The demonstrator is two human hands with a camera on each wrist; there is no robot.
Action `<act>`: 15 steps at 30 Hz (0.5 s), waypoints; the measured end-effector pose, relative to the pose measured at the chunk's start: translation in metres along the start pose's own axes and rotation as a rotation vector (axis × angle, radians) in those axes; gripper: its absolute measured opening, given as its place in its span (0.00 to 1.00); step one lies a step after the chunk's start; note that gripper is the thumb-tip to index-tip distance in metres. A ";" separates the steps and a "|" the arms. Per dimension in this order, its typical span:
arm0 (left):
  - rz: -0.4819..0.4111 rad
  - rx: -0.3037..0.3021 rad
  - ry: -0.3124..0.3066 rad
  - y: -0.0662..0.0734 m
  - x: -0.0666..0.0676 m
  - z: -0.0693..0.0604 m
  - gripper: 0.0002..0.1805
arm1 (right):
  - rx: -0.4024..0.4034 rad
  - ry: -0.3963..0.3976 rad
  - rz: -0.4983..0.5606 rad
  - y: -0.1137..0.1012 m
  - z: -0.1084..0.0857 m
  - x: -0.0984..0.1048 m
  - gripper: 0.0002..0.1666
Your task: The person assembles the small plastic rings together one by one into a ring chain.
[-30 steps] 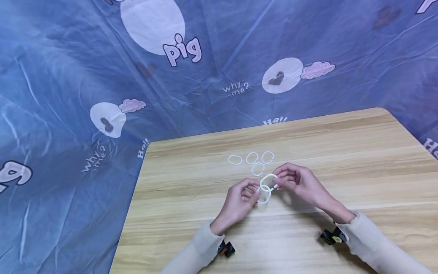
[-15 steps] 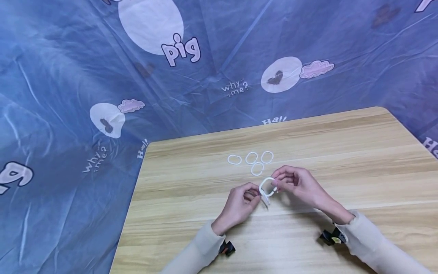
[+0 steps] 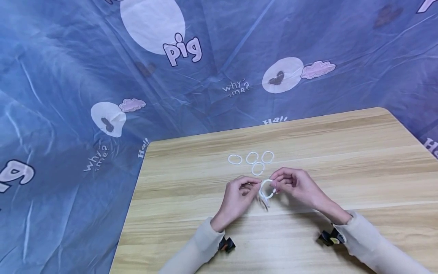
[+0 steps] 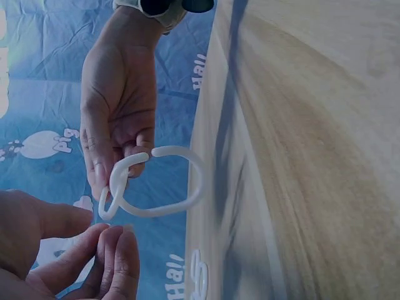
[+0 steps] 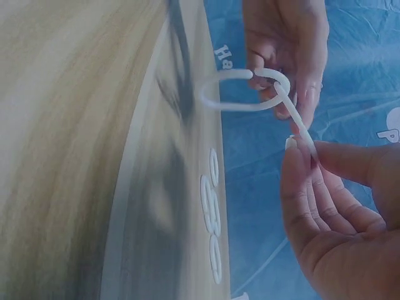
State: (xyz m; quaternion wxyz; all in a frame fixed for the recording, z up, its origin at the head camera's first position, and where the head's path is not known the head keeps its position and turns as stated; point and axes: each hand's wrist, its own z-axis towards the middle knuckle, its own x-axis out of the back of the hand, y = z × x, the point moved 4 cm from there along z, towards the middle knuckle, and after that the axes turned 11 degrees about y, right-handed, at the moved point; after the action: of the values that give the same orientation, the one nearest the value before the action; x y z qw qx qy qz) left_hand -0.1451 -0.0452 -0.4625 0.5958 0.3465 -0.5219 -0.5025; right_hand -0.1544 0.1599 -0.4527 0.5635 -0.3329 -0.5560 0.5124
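In the head view my right hand [image 3: 294,186] pinches a white C-shaped plastic curtain ring between thumb and fingers. The right wrist view shows that held curtain ring [image 5: 292,111] nearly edge-on. Linked through it, a second curtain ring [image 4: 201,178] hangs loose above the table, its gap visible in the left wrist view. My left hand [image 3: 237,194] is at the held ring's left side, thumb and index fingertips close together beside its edge. Whether those fingertips pinch the ring or only lie next to it, I cannot tell.
Several loose curtain rings, one of them the leftmost ring [image 3: 229,159], lie grouped on the wood-grain table [image 3: 191,175] beyond my hands. Blue printed cloth [image 3: 212,114] rises behind and left of the table. A black device [image 3: 227,244] is strapped to each wrist.
One second ago my left hand was at the second ring, which faced the camera. That ring has swung down and hangs edge-on. The left fingertips have shifted up beside the ring in my right hand.
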 end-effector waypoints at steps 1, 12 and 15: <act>-0.002 0.008 -0.003 0.001 0.000 0.001 0.10 | 0.000 0.000 -0.002 0.000 0.000 0.000 0.11; -0.017 0.085 -0.031 -0.006 -0.006 -0.001 0.09 | -0.008 -0.023 -0.058 -0.001 0.001 -0.001 0.09; -0.037 0.097 -0.038 -0.008 -0.007 -0.001 0.09 | -0.009 -0.033 -0.079 0.000 0.003 -0.002 0.08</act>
State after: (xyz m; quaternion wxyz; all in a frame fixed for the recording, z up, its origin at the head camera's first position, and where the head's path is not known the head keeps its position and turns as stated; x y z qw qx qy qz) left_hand -0.1456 -0.0405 -0.4722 0.5591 0.3749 -0.5504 -0.4939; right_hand -0.1570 0.1579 -0.4529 0.5725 -0.3048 -0.5801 0.4928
